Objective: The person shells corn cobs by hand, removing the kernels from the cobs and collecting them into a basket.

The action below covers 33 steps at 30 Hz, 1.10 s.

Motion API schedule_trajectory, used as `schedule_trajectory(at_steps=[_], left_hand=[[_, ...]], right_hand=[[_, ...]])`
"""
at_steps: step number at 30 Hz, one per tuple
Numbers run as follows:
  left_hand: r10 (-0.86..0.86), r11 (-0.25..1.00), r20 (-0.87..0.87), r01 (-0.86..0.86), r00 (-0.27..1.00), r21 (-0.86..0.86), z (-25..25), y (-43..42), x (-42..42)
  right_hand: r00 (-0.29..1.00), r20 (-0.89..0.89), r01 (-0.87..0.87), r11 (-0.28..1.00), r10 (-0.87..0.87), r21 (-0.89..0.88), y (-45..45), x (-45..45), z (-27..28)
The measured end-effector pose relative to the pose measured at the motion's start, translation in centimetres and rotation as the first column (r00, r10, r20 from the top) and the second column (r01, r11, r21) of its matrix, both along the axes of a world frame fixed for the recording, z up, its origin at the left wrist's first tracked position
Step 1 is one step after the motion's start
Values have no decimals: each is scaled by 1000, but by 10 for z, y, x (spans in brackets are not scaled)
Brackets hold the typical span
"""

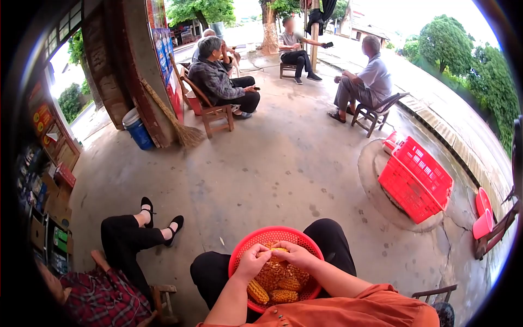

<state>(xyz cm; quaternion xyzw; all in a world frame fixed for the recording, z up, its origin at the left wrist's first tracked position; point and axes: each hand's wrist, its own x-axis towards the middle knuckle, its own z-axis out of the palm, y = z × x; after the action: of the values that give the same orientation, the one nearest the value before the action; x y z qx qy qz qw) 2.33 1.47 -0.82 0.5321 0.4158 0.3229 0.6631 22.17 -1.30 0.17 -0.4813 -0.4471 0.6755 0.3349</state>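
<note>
A round red basket (236, 252) rests on the lap between the black-trousered knees. Inside it are several yellow corn cobs (284, 296) and loose kernels. Over the basket's far half, my left hand (253, 260) and my right hand (294, 255) meet at the fingertips. Both hands are closed on one corn cob (279, 250), which shows only partly between the fingers.
A person in a plaid shirt (103, 297) sits at the lower left. Several people sit on chairs farther off. A red crate (417, 180) stands at the right, with red basins (482, 223) beyond. A broom (169, 111) and a blue bucket (139, 132) are at the upper left.
</note>
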Motion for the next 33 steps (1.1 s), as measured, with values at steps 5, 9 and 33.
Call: schedule_trajectory(at_steps=[5,9,33], left_hand=[[44,997,39,-42,998,-64,-9,2,-3],[68,985,-33,-62,997,164,-11,2,-6],[129,980,-80,-115,988,163,-25,4,-1]], right_hand=[[996,-82,17,1000,-19,-24,2,-7,-1],[997,-63,35,999,-37,-24,4,-14,-4],[993,-116,-28,997,20,-67,7,-6,-14]])
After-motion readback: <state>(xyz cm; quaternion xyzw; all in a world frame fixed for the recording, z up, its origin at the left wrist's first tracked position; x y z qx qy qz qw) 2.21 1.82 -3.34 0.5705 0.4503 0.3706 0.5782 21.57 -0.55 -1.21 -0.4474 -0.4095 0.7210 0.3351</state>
